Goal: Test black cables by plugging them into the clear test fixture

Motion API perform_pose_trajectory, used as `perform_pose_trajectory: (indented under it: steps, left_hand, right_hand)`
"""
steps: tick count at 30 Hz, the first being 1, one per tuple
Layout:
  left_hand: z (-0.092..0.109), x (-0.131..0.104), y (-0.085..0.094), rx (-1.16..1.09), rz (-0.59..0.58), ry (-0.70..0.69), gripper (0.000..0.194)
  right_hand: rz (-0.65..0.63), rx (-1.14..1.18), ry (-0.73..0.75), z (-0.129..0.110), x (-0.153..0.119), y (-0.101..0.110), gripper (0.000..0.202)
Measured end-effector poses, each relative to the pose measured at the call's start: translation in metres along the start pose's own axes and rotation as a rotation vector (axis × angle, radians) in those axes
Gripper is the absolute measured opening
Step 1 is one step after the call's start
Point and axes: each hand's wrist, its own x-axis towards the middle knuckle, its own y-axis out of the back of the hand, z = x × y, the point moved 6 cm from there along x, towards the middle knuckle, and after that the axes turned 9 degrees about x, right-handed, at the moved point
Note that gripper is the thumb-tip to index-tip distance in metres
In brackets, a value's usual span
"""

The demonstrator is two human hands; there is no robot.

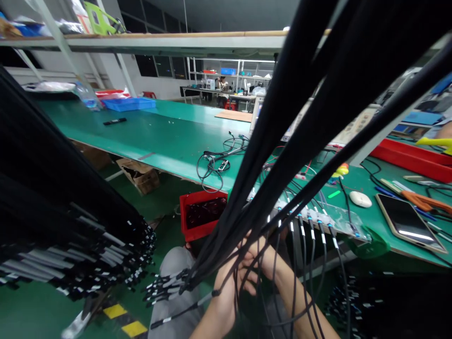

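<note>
Thick bundles of black cables (271, 155) slant from the upper right down across my lap, ending in connectors with grey and white sleeves (169, 287). Behind their strands, my left hand (231, 273) and my right hand (261, 254) meet with fingers bent in. Cables cover much of both hands, so what they pinch cannot be made out. Just right of my right hand, several thin black cables with white tags (312, 233) hang from a row of blue-tipped sockets (310, 214) along the bench edge.
A red bin (199, 230) with dark contents stands below the green bench (169, 132). Another large cable bundle (63, 202) hangs at left. On the bench lie a coiled cable (212, 167), a phone (409, 221), orange-handled scissors (418, 200) and a red tray (413, 157).
</note>
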Motion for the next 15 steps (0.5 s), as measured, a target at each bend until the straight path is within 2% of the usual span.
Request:
perform_pose_trajectory:
  steps: [8,15]
  left_hand:
    - [-0.005,0.000,0.008,-0.071,0.023,0.096,0.039]
    - [-0.022,-0.005,0.017,-0.120,0.021,0.122,0.042]
  right_hand:
    - [0.075,0.073,0.328,-0.023,0.029,0.008,0.027]
    - [0.052,0.168,0.349,-0.031,0.046,0.001,0.035]
